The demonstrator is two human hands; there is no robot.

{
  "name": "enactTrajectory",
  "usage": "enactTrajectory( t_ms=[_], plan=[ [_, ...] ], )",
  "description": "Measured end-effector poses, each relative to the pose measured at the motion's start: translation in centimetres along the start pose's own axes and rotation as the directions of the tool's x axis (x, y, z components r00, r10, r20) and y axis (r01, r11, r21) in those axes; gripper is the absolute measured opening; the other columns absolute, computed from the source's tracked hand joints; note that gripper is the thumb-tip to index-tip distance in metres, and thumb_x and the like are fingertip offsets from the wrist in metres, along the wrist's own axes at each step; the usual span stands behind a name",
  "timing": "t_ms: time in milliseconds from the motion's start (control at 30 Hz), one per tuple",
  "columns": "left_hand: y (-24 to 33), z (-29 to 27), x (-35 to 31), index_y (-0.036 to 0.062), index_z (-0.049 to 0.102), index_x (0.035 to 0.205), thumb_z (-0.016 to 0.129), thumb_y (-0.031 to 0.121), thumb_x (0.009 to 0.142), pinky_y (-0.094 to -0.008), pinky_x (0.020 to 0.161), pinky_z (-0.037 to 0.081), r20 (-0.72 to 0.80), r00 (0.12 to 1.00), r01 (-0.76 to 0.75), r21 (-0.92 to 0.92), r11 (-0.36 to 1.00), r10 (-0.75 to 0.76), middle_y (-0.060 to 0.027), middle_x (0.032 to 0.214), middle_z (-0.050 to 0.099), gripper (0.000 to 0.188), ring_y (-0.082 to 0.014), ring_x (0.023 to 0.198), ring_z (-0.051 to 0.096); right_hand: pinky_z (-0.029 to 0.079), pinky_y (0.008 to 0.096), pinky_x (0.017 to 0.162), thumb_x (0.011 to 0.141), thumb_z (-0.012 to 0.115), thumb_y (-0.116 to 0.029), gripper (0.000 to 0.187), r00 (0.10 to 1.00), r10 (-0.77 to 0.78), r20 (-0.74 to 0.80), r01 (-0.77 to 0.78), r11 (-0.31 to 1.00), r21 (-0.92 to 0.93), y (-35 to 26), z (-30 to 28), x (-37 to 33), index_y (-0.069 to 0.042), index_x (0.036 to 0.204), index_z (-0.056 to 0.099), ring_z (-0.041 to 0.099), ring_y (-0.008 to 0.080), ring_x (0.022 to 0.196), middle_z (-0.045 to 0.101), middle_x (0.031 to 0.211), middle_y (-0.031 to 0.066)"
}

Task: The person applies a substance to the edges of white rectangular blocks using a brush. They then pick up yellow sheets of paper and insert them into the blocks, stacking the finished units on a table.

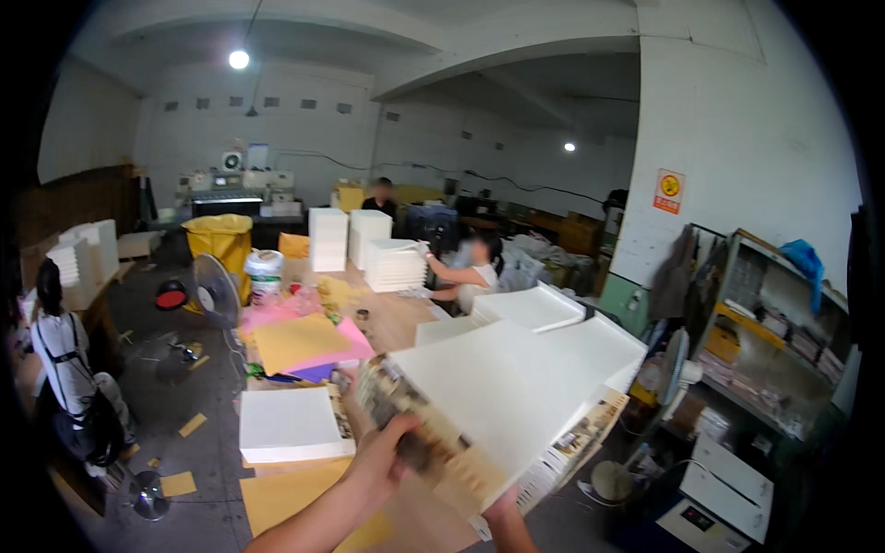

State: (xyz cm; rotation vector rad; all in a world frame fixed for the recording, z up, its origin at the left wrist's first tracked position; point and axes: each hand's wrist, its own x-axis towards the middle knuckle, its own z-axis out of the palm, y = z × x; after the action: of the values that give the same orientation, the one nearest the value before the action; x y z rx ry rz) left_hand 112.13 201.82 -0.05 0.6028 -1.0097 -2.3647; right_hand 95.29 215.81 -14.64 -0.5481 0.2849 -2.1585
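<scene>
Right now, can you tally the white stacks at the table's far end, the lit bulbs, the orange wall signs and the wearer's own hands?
Far white stacks: 3
Lit bulbs: 2
Orange wall sign: 1
Left hand and right hand, at the large white block: 2
Total: 8

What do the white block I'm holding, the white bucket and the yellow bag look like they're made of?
White block: probably paper or card, matte, judging by its flat, crisp-edged top. White bucket: likely smooth plastic, from its rounded, printed wall. Yellow bag: perhaps thin plastic, slightly shiny, with creases.
</scene>
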Motion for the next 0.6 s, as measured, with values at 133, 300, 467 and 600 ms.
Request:
enactTrajectory(
  t_ms=[133,300,467,600],
  plan=[
    [-0.6,-10.1,-5.6,0.0053,0.053,0.127,0.064,0.027,0.088,-0.0376,0.088,0.052,0.083,0.996,-0.03,-0.154,0.988,0.043,-0.0096,0.116,0.065,0.047,-0.0236,0.107,0.063,0.038,0.0497,0.11,0.098,0.034,-0.059,0.07,0.997,0.055,-0.061,-0.061,0.993,-0.097,0.5,-0.6,1.2,-0.008,0.146,0.041,0.046,0.0329,0.133,0.049,0.146,0.0133],
    [-4.3,-23.9,-11.2,0.0228,0.048,0.065,0.066,0.029,0.079,-0.023,0.029,0.029,-0.486,0.866,-0.185,-0.084,0.979,0.122,0.0105,0.045,0.037,0.023,-0.007,0.031,0.033,0.038,0.0494,0.11,0.096,0.035,-0.064,0.076,0.95,0.241,-0.2,-0.285,0.929,-0.234,3.7,-2.9,0.1,-0.007,0.147,0.039,0.047,0.032,0.133,0.049,0.146,0.0126],
    [-16.5,-45.4,-17.5,-0.0021,0.05,0.136,0.059,0.019,0.078,-0.0474,0.095,0.052,-0.31,0.945,-0.14,-0.111,0.984,0.1,-0.0173,0.119,0.066,0.062,-0.0312,0.105,0.066,0.039,0.0492,0.11,0.093,0.037,-0.069,0.083,0.725,0.523,-0.447,-0.667,0.694,-0.27,9.9,-7.7,-6.8,-0.007,0.148,0.038,0.047,0.0312,0.132,0.049,0.146,0.0119],
    [-19.0,-42.8,-21.7,-0.0011,0.04,0.141,0.066,0.018,0.078,-0.0402,0.081,0.059,-0.322,0.928,0.09,-0.293,0.952,-0.187,-0.015,0.118,0.064,0.071,-0.0278,0.1,0.068,0.039,0.0492,0.109,0.089,0.039,-0.075,0.09,0.402,0.703,-0.587,-0.886,0.462,-0.053,12.4,-14.8,-13.9,-0.008,0.149,0.036,0.048,0.0304,0.132,0.049,0.145,0.0115]
  ],
)
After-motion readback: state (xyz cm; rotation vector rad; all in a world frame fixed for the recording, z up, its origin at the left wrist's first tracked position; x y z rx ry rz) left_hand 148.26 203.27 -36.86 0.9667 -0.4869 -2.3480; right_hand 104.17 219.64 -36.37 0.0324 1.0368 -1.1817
